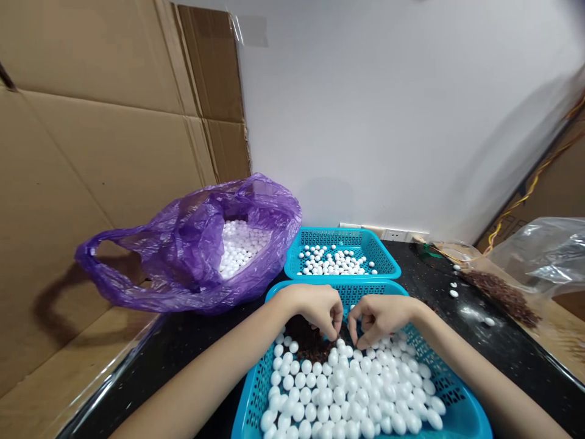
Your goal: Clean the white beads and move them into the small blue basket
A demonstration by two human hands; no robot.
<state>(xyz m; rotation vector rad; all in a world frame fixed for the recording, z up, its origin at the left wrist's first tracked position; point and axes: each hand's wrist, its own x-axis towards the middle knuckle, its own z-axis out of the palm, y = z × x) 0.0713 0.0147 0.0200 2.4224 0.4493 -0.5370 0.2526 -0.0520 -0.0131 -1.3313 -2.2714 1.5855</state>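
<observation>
A blue plastic basket (256,390) sits close to me, full of several white balls (365,390) with a patch of dark brown bits (308,344) at its far end. My left hand (315,308) is curled, fingertips pinched down into the brown patch. Beside it, my right hand (377,317) is also curled, fingertips pinching at the balls. What either pinch holds is too small to make out. Behind stands a second blue basket (384,259) holding a thinner layer of white balls (333,262).
A purple plastic bag (183,250) with white balls inside lies at the left on cardboard. Brown debris (503,296), a few stray balls and a clear plastic bag (543,253) lie at the right. The black countertop (457,317) ends at a white wall.
</observation>
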